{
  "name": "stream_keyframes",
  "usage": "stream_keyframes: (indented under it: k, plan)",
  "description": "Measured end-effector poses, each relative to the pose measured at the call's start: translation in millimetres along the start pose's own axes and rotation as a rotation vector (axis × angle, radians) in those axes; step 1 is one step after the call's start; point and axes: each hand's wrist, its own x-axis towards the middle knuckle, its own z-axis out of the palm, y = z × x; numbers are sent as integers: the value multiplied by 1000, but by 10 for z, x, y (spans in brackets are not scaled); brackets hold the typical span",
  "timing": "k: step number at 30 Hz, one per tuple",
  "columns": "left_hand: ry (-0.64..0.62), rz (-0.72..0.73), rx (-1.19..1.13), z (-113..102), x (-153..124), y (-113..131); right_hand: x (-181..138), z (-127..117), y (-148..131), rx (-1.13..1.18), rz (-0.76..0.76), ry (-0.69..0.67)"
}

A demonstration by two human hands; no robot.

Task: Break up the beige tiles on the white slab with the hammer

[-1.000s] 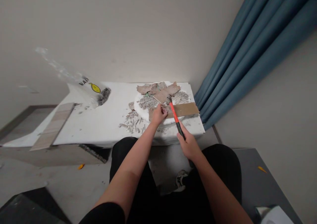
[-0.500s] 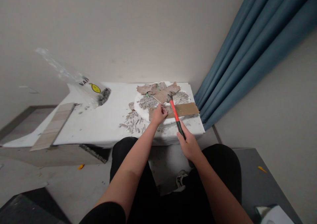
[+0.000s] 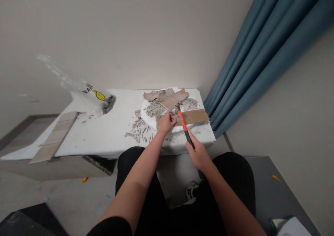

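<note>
Now, bag (image 3: 100, 97) at 10 o'clock on slab (image 3: 109, 131) | plank (image 3: 53, 137) at 9 o'clock | left hand (image 3: 167, 122) fingers pinching a small fragment over tile (image 3: 193, 116) | hammer (image 3: 183, 124), head at rubble (image 3: 167, 100), 12 o'clock | right hand (image 3: 198, 155) fingers wrapped round handle | curtain (image 3: 261, 55) at 2 o'clock.

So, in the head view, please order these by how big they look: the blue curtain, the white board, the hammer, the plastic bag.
1. blue curtain
2. white board
3. plastic bag
4. hammer, though the right hand hides part of its handle.
</note>
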Motion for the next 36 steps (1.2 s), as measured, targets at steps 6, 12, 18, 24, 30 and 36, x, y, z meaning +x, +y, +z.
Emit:
stream_keyframes:
  k: [6,12,18,24,30,36]
  plan:
    - [3,-6,39,-3,4,8,13,28,31,-9,-3,-20]
    - [-17,-13,37,7,0,0,-4,2,45,-1,-13,12]
    - [-1,27,-83,-219,62,-30,-11,51,132,-12,24,-19]
    - [148,-13,-25,-498,68,-93,-3,86,150,-36,28,-16]
    - [252,-139,67,-837,-30,-279,-43,105,208,-5,31,-4]
    - [322,-371,282,-1227,-197,-587,-53,53,230,-11,-20,31]
